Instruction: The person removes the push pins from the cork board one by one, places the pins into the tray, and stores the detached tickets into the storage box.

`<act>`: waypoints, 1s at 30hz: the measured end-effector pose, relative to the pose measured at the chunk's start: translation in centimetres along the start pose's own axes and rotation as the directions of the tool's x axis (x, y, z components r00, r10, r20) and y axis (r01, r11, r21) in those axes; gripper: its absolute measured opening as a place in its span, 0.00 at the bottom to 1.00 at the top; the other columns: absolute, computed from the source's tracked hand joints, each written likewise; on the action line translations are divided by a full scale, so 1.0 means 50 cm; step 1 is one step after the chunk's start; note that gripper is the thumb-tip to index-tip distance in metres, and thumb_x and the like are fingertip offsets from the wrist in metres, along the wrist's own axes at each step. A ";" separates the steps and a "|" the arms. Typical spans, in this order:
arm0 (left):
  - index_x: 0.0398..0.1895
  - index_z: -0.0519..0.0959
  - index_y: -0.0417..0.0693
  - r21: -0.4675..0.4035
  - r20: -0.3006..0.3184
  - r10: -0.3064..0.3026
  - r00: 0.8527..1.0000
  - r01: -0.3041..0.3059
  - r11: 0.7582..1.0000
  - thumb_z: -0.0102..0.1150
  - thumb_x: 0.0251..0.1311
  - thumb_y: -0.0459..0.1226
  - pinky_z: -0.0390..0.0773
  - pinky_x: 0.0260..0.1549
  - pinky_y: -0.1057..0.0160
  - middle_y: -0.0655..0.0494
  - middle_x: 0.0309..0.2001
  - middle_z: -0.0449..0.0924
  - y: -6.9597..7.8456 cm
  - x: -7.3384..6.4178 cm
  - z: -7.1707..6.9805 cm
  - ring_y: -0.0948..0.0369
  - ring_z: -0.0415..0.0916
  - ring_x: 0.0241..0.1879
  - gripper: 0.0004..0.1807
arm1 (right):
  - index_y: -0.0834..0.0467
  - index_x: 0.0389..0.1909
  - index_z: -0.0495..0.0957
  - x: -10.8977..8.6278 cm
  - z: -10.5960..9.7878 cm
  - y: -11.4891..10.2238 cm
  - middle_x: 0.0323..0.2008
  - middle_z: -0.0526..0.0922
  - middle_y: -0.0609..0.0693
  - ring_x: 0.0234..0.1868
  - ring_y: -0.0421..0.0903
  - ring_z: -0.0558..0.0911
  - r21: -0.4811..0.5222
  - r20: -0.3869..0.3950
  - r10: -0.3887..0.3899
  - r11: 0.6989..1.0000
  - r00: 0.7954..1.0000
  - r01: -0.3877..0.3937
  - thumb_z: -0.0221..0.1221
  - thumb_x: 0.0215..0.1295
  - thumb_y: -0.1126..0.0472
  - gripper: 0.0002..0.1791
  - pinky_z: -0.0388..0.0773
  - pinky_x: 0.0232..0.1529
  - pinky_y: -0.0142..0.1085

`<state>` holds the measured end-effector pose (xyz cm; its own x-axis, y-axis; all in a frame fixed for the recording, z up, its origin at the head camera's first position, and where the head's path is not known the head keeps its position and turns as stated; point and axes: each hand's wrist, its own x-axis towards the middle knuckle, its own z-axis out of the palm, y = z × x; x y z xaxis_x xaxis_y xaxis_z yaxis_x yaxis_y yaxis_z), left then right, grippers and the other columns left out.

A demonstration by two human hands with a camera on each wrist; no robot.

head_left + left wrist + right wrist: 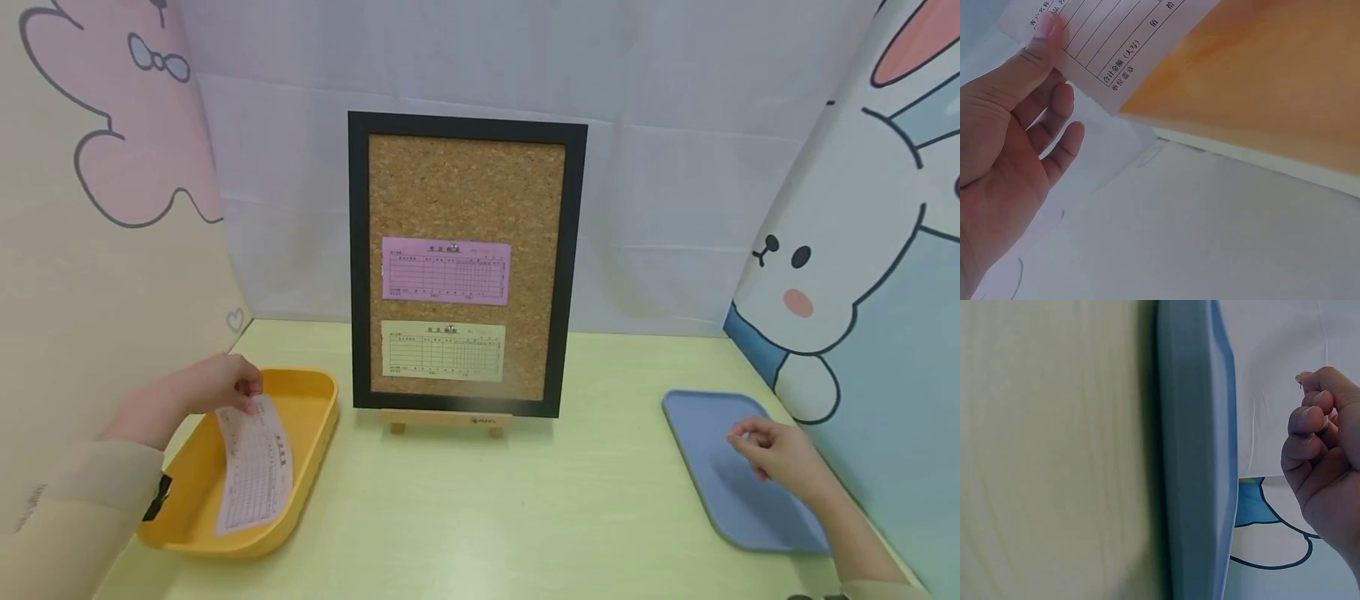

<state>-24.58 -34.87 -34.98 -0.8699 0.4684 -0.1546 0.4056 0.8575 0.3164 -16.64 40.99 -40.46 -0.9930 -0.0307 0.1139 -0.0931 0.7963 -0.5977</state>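
At the left, my left hand (225,383) pinches one end of a pale pinkish-white printed receipt slip (257,467) between thumb and fingers. The slip hangs over the yellow basket (330,417), and in the left wrist view the thumb lies flat on the receipt slip (1122,47). Above the blue tray (720,467), my right hand (776,454) is raised with its fingers curled. In the right wrist view, its thumb and forefinger pinch a tiny push pin (1299,379), mostly hidden by the fingertips.
A black-framed corkboard (465,192) stands on a small wooden easel (446,418) at the back middle. A purple receipt slip (446,275) and, below it, a pale yellow one (442,354) are pinned to it. Printed cloth walls enclose the pale green table (495,508).
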 end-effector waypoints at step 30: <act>0.26 0.76 0.46 -0.128 -0.045 -0.087 0.995 0.081 0.989 0.71 0.47 0.35 0.69 0.29 0.66 0.59 0.25 0.71 -0.018 0.039 0.093 0.60 0.69 0.30 0.10 | 0.61 0.32 0.76 0.009 0.026 0.065 0.14 0.68 0.40 0.12 0.34 0.67 0.023 0.333 -0.056 0.998 0.941 0.051 0.58 0.64 0.61 0.06 0.66 0.14 0.30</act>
<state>-25.32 -33.75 -39.92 -0.9135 0.3822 -0.1395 0.2950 0.8582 0.4200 -17.49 42.81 -43.38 -0.9536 -0.2746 -0.1236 -0.1456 0.7797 -0.6090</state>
